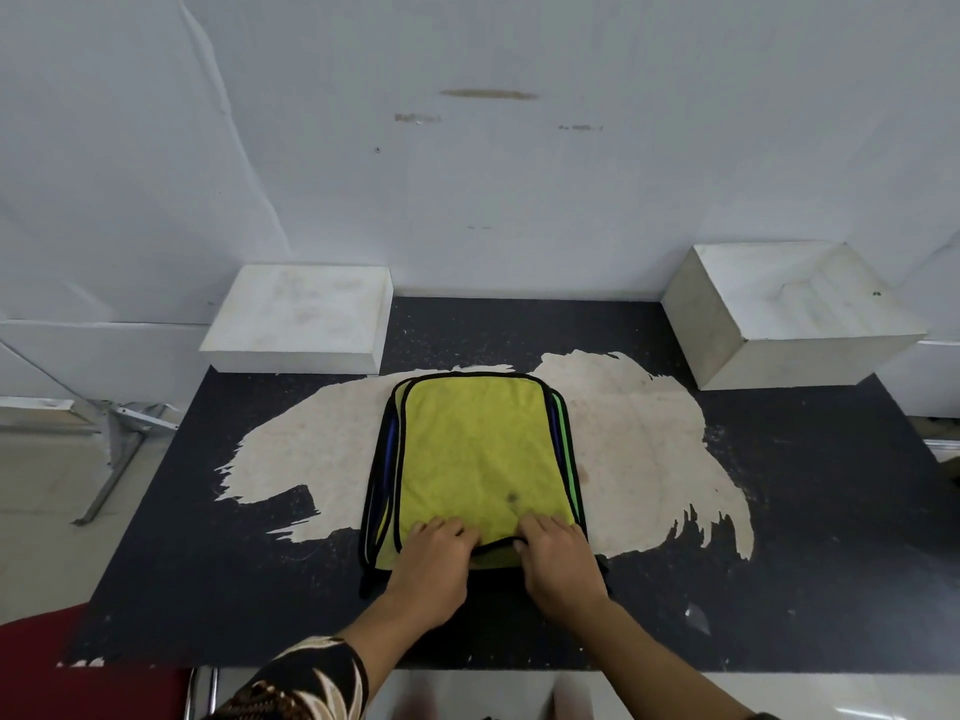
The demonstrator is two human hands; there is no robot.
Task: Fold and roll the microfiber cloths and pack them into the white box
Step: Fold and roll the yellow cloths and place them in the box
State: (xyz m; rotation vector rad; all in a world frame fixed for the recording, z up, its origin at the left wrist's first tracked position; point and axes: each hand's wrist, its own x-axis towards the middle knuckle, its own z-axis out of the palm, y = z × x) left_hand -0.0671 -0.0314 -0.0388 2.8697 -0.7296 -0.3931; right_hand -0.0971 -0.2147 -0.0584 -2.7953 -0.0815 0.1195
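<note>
We see two hands at the near edge of one stack of cloths (563, 433) lying flat in the middle of the dark bench (805, 537), on its single worn pale patch (311, 439). The left hand (434, 561) curls its fingers over the near edge of the top cloth (470, 449), a yellow-green one with a black hem; the right hand (558, 561) pinches that same hem, which arches up between the two hands. Under the top cloth we count blue, green and yellow edges, perhaps three or four more cloths, though the layers are too tight to number surely. Two white boxes stand at the far edge, well apart: a flat white box (298, 317) on the left, a taller white box (789, 309) on the right.
</note>
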